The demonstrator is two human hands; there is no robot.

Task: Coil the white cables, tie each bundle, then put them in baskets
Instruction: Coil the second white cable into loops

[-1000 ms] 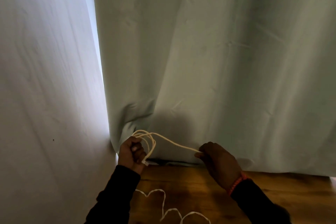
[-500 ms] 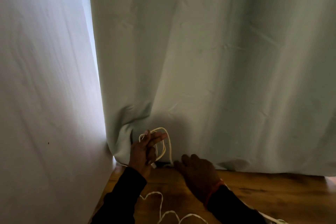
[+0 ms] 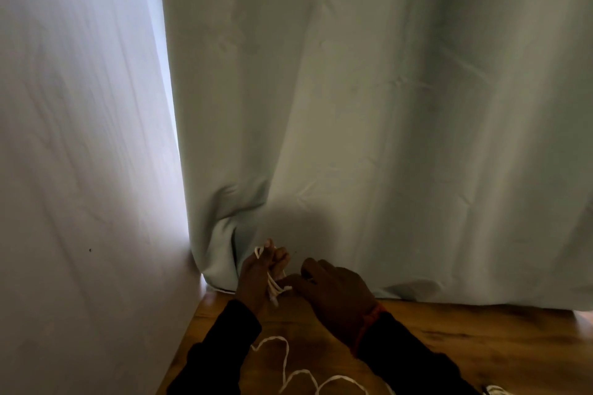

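We have the thin white cable (image 3: 272, 282) partly gathered: a few small loops sit in our left hand (image 3: 256, 276), whose fingers are curled loosely round them with the fingertips pointing up toward the pale green curtain (image 3: 385, 106). Our right hand (image 3: 337, 295) is just beside it, thumb and forefinger seemingly pinching the strand where it leaves the loops, though the dim light makes the exact contact hard to read. The rest of the cable trails down from our hands and snakes in slack curves over the brown wooden table (image 3: 449, 340) toward the lower edge of the view. A second bit of white (image 3: 494, 390) shows at the bottom right corner; we cannot tell what it is. No basket is in view.

We judge the cable to be light, soft and limp, with little stiffness to hold a coil by itself, so the loops will likely spring loose unless we keep them pinched together at one crossing point. The best hold is probably at that crossing, drawing the free length through the right fingers.
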